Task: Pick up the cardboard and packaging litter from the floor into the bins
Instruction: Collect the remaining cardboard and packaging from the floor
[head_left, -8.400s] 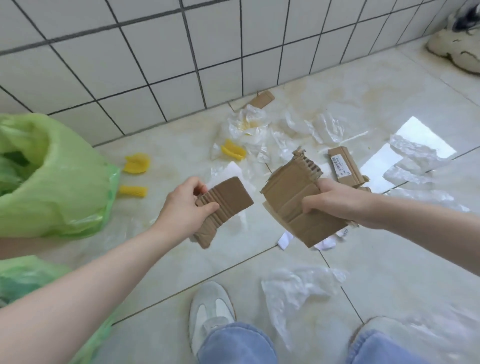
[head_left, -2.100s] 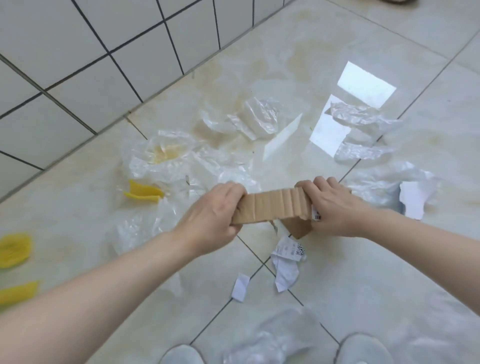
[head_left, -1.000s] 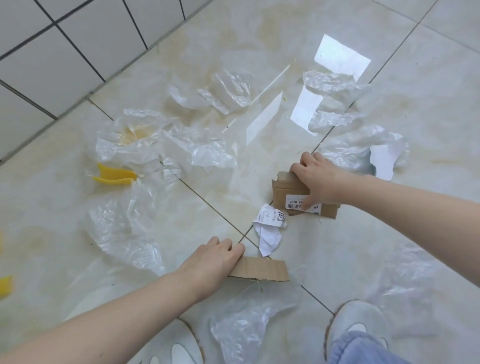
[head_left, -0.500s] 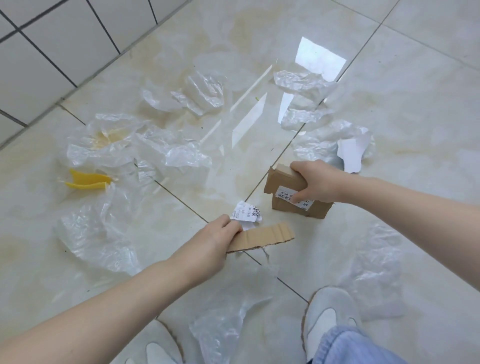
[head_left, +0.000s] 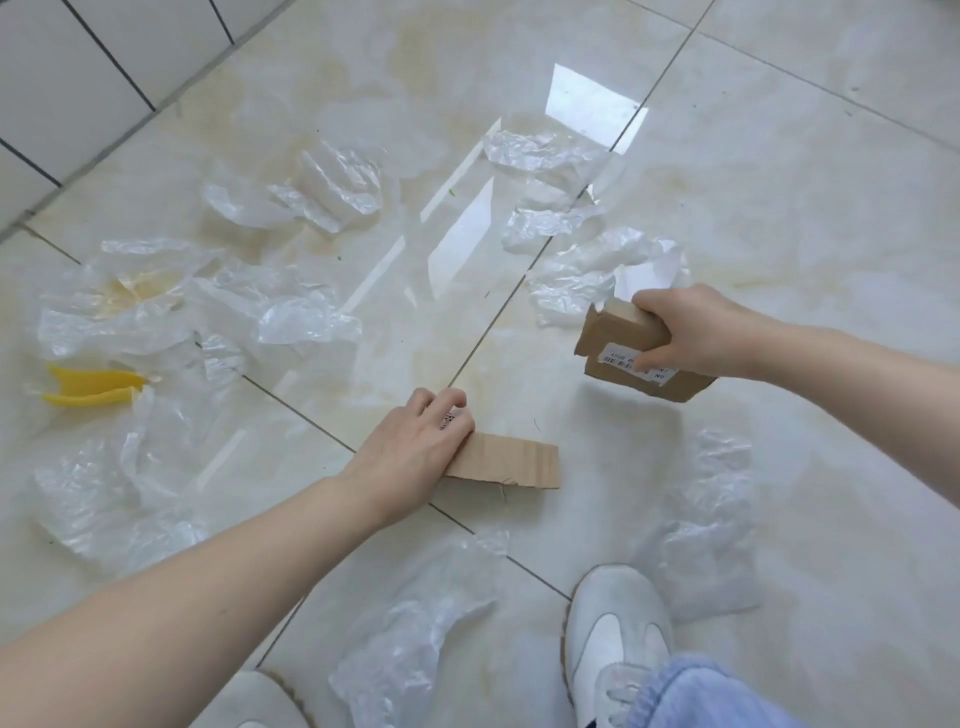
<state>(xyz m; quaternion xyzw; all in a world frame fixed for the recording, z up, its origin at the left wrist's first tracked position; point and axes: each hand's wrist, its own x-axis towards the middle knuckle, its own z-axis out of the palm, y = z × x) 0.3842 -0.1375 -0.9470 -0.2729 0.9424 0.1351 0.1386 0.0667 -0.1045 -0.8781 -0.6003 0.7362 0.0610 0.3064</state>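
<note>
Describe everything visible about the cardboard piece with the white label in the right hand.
The labelled cardboard piece is plain brown board, folded, with a ragged, torn top-left corner. A white sticker with a barcode and small print, too blurred to read, sits along its lower face. It is tilted and appears lifted off the floor. The right hand grips its right side, thumb on the label; nothing else touches it.
</note>
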